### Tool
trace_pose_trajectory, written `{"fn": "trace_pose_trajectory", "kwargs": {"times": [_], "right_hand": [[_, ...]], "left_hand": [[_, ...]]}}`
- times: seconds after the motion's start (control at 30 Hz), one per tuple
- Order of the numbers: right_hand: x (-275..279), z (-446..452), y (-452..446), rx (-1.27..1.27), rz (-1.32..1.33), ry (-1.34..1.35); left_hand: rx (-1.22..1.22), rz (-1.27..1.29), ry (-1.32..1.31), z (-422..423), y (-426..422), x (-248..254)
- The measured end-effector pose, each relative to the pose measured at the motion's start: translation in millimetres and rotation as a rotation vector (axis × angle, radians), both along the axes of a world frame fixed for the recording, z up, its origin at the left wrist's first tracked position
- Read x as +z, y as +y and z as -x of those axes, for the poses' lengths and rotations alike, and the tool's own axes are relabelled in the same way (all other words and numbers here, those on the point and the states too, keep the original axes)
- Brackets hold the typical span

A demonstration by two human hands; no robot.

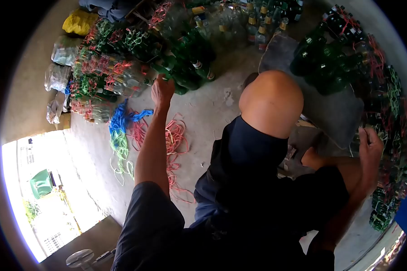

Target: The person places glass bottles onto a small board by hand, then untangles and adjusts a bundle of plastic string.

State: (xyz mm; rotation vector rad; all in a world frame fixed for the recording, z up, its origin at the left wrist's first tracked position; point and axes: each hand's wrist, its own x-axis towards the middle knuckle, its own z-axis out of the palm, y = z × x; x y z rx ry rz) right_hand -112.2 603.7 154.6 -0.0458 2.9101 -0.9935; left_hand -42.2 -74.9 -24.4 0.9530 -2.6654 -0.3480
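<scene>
My left hand (162,92) reaches forward with its fingers closed at the neck of a green glass bottle (164,67). That bottle is at the near edge of a group of green bottles (185,81), some of them lying tilted on the floor. On the right, my right hand (371,143) is held beside my bent leg. Its fingers are loosely bent and apart, with nothing visible in them. Beyond it stand tied bottle bundles (384,135). More large green bottles (323,63) lie on a dark grey mat (334,115) in front of my knee.
Stacked bottle bundles (95,86) tied with red and green string line the left wall. Loose blue string (120,118) and red string (174,137) lie on the concrete floor (203,122). Clear bottles with gold necks (261,34) stand at the back. A bright doorway (68,180) is on the left.
</scene>
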Motion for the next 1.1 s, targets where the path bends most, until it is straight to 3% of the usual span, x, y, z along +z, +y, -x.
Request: {"fn": "trace_pose_trajectory", "kwargs": {"times": [0.27, 0.6, 0.83, 1.1], "right_hand": [[-10, 9, -11, -0.005, -0.05, -0.004], [-5, 11, -17, 0.006, -0.073, -0.031], [11, 2, -21, -0.053, 0.019, -0.044], [16, -8, -20, -0.131, 0.09, 0.101]], "left_hand": [[-0.067, -0.042, -0.172, 40, -29, -27], [-0.064, 0.022, -0.128, 24, -19, -50], [-0.268, 0.018, 0.022, 10, 12, 19], [-0.455, -0.109, 0.13, 32, 90, 147]]}}
